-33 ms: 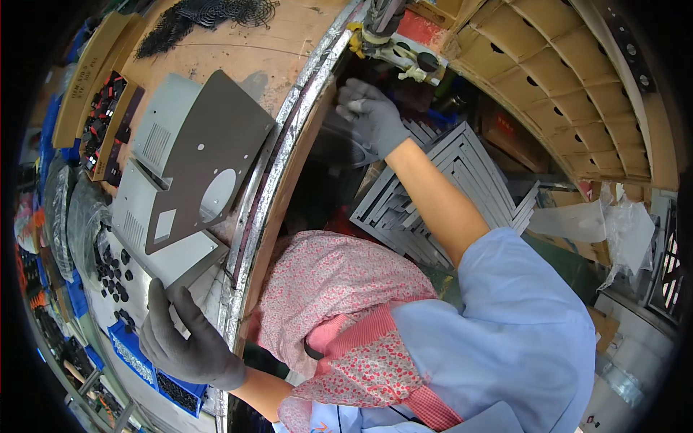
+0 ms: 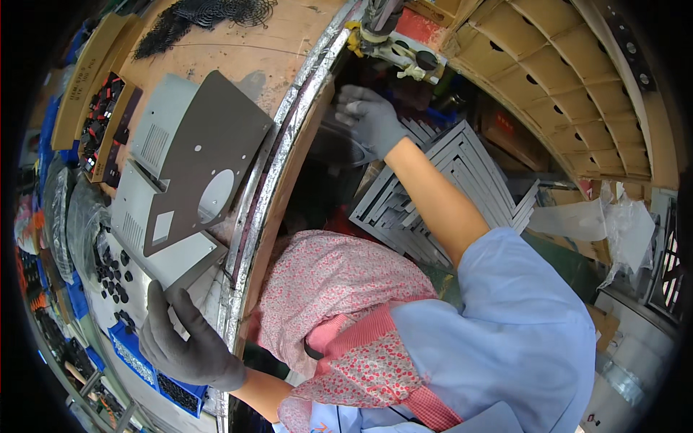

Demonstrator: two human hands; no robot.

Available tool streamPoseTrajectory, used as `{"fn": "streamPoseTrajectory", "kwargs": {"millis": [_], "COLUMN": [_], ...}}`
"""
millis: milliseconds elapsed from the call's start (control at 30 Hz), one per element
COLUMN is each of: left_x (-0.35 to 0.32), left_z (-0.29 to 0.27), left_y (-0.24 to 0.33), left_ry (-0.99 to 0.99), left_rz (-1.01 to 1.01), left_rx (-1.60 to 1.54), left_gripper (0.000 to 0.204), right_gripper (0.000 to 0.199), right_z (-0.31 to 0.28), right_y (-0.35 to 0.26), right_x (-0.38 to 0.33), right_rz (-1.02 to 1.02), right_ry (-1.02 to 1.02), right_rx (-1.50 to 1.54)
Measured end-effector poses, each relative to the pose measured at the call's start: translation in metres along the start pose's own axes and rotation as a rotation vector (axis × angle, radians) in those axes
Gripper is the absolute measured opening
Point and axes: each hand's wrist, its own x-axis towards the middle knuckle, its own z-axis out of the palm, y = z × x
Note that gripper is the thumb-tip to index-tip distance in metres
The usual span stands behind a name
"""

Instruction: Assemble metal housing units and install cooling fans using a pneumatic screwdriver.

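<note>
Your left hand [image 2: 191, 353] sits loosely open beside the metal panel [image 2: 189, 173] on the bench [image 2: 289, 50], left — long axis near-left to far-right. Your right hand [image 2: 374, 121] blurs — I can't tell its grip.

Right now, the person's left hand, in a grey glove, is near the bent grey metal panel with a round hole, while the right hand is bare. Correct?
Not bare: the head view shows the right hand in a grey glove too. The gloved left hand is indeed near the bent grey metal panel.
</note>
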Motion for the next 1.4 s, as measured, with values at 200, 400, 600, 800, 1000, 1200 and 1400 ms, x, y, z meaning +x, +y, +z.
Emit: {"fn": "streamPoseTrajectory", "kwargs": {"millis": [200, 400, 600, 800, 1000, 1200, 1400], "left_x": [0.003, 0.005, 0.001, 0.002, 0.000, 0.000, 0.000], "left_z": [-0.001, 0.001, 0.000, 0.002, 0.003, 0.004, 0.005], "left_y": [0.004, 0.005, 0.001, 0.004, -0.003, -0.002, -0.001], "left_ry": [-0.049, -0.031, -0.023, -0.022, 0.018, 0.023, 0.033], "left_rz": [-0.058, -0.048, -0.043, -0.120, -0.056, -0.081, -0.065], "left_rx": [-0.010, 0.004, 0.013, -0.036, -0.027, -0.002, -0.042], "left_gripper": [0.027, 0.026, 0.027, 0.027, 0.030, 0.029, 0.030], "right_gripper": [0.042, 0.034, 0.014, 0.032, 0.030, 0.012, 0.010], "right_z": [-0.029, -0.016, 0.019, 0.064, 0.055, 0.112, 0.103], "right_y": [0.010, -0.027, -0.076, -0.135, -0.172, -0.213, -0.215], "right_x": [0.033, 0.034, -0.041, -0.011, 0.013, -0.004, 0.026], "right_rz": [0.097, -0.084, -0.619, -1.158, -0.867, -1.191, -1.042], "right_ry": [0.182, 0.083, -0.059, 0.224, -0.115, -0.028, -0.088], "right_rx": [-0.077, -0.123, -0.842, -0.899, -0.925, -0.738, -0.614]}}
